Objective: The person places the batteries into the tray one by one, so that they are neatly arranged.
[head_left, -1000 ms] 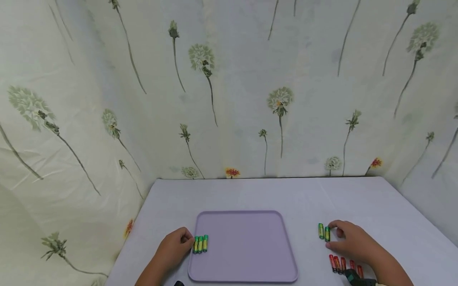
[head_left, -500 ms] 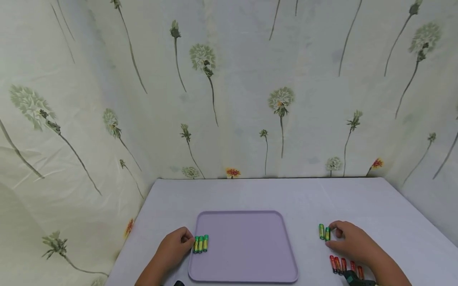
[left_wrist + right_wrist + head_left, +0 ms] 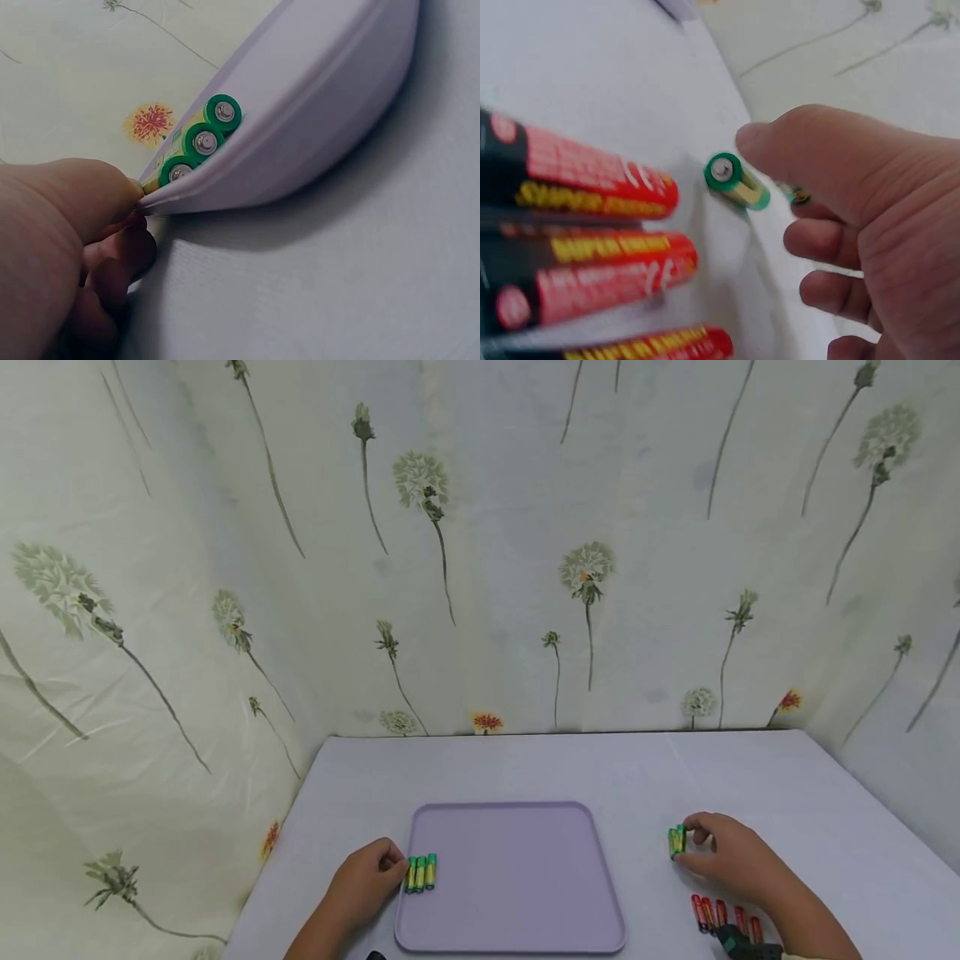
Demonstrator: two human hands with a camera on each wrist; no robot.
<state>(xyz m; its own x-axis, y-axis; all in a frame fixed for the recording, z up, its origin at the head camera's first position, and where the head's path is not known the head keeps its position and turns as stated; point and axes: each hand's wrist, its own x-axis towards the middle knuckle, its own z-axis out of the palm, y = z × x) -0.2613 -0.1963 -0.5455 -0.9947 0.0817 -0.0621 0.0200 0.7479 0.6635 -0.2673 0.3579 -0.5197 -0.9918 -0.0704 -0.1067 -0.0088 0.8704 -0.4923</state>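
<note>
A lilac tray (image 3: pixel 517 877) lies on the table, with three green-and-yellow batteries (image 3: pixel 420 873) side by side along its left edge. My left hand (image 3: pixel 366 878) pinches that edge beside the batteries, thumb above and fingers below, as the left wrist view shows. Right of the tray, my right hand (image 3: pixel 726 852) pinches a green battery (image 3: pixel 680 839) between thumb and fingertip, one at each end. It is close against another green battery (image 3: pixel 672 845) on its left. In the right wrist view the thumb mostly hides the pinched battery; the other green battery (image 3: pixel 739 184) shows more plainly.
Several red-and-black batteries (image 3: pixel 708 914) lie in a row nearer the person, under the right wrist and its dark strap device (image 3: pixel 742 943). A flower-patterned cloth (image 3: pixel 510 568) hangs behind and beside the white table (image 3: pixel 510 768).
My right hand has moved slightly left and away from the person, bringing its green battery up against the other one. My left hand and the tray stay put.
</note>
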